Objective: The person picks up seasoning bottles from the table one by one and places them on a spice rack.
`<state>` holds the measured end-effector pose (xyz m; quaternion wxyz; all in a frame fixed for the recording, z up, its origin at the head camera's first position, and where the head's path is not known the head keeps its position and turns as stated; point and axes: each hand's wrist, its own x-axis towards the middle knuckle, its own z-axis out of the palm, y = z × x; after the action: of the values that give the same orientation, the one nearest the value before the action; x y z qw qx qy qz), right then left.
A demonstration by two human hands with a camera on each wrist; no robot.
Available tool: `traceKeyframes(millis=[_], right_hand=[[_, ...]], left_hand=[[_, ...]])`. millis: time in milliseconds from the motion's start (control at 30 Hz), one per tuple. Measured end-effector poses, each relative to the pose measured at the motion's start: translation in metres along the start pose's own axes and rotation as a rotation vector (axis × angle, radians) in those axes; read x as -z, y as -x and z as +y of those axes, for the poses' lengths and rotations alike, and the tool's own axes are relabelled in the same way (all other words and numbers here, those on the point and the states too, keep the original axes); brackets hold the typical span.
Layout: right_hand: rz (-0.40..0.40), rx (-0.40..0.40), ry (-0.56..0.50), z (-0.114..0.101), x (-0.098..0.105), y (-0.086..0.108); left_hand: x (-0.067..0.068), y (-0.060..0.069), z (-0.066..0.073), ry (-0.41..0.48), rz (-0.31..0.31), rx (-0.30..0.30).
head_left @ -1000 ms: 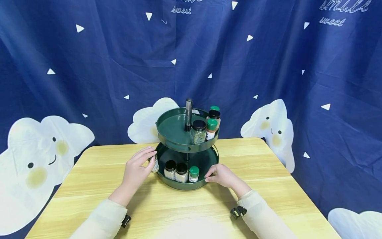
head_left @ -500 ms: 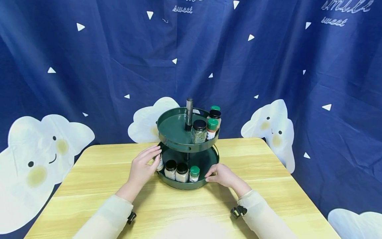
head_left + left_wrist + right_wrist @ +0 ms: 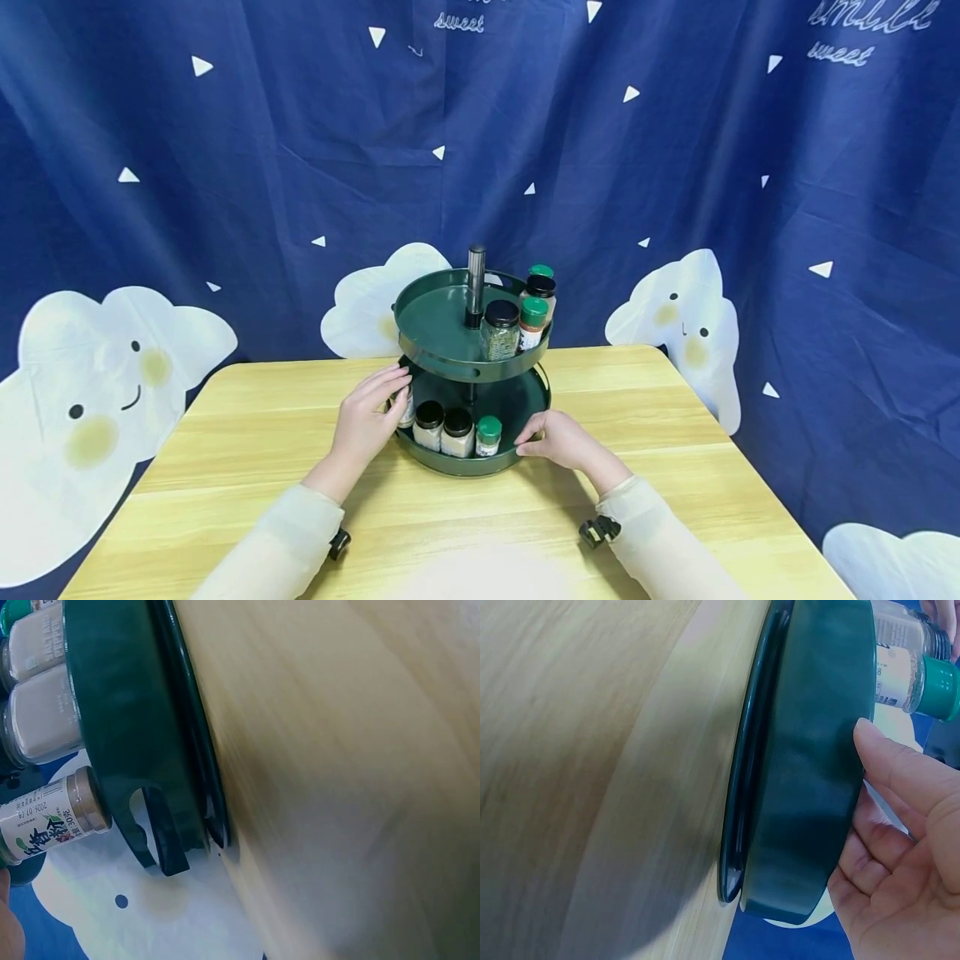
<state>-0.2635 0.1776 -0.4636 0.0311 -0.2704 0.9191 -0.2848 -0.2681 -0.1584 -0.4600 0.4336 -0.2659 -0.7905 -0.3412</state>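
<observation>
A dark green two-tier spice rack (image 3: 442, 462) stands on the table. At the left of its lower tier my left hand (image 3: 365, 419) holds a small spice jar (image 3: 406, 410) between thumb and fingers. This jar (image 3: 45, 819) has a white printed label and brownish contents at its base, which is level with the tier's rim; whether it touches the floor cannot be seen. On the opposite side, my right hand (image 3: 558, 439) pinches the lower rim, thumb (image 3: 877, 746) against its edge. Two black-lidded jars (image 3: 457, 435) and a green-lidded jar (image 3: 488, 437) stand along the front of that tier.
The upper tier (image 3: 435, 312) carries several jars on its right side, including a black-lidded jar of green flakes (image 3: 500, 333) and a green-capped jar (image 3: 532, 323). A metal post (image 3: 475, 283) rises through the middle. Behind the wooden table (image 3: 262, 417) hangs a blue curtain (image 3: 300, 125).
My left hand has moved right with the spice jar, from outside the lower rim to the tier's left edge. The right hand stays at the rim.
</observation>
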Motion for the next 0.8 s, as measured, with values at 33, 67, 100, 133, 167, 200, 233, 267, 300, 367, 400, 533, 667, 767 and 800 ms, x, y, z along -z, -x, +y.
traceKeyframes(millis=[33, 67, 100, 133, 167, 200, 233, 267, 300, 367, 400, 533, 667, 767, 800], right_hand=[[0.001, 0.000, 0.000, 0.000, 0.000, 0.000], [0.002, 0.002, 0.002, 0.000, 0.000, 0.000], [0.003, 0.003, 0.002, 0.000, 0.000, 0.000], [0.004, 0.005, 0.003, 0.000, 0.000, 0.000], [0.004, 0.005, 0.003, 0.000, 0.000, 0.000], [0.004, 0.008, 0.002, 0.000, 0.000, 0.000], [0.004, 0.010, 0.002, 0.000, 0.000, 0.000], [0.005, 0.013, 0.003, 0.000, 0.000, 0.000], [0.004, 0.017, 0.002, 0.000, 0.000, 0.000], [0.005, 0.024, 0.002, 0.001, 0.000, 0.000], [0.005, 0.029, 0.001, 0.001, 0.000, 0.000], [0.008, 0.034, -0.003, 0.002, -0.001, 0.000], [0.010, 0.033, -0.005, 0.002, -0.001, 0.000], [0.012, 0.037, -0.002, 0.002, -0.002, 0.000], [0.011, 0.037, -0.001, 0.002, -0.002, 0.000]], left_hand=[[-0.001, 0.000, 0.000, 0.002, 0.003, 0.003], [-0.002, 0.001, -0.001, 0.003, 0.003, 0.007], [-0.003, 0.001, -0.001, 0.001, 0.002, 0.010], [-0.003, 0.001, -0.001, -0.002, -0.001, 0.014], [-0.004, 0.001, -0.001, -0.007, -0.006, 0.018], [-0.004, 0.002, -0.001, -0.009, -0.011, 0.020], [-0.005, 0.002, -0.001, -0.012, -0.019, 0.026], [-0.005, 0.003, -0.001, -0.016, -0.030, 0.032], [-0.006, 0.004, -0.001, -0.019, -0.043, 0.042], [-0.006, 0.005, -0.002, -0.022, -0.054, 0.041], [-0.006, 0.006, -0.003, -0.022, -0.059, 0.041], [-0.007, 0.009, -0.004, -0.020, -0.074, 0.034], [-0.009, 0.013, -0.005, -0.005, -0.089, 0.026], [-0.010, 0.016, -0.006, 0.003, -0.093, 0.017], [-0.010, 0.016, -0.006, 0.003, -0.097, 0.016]])
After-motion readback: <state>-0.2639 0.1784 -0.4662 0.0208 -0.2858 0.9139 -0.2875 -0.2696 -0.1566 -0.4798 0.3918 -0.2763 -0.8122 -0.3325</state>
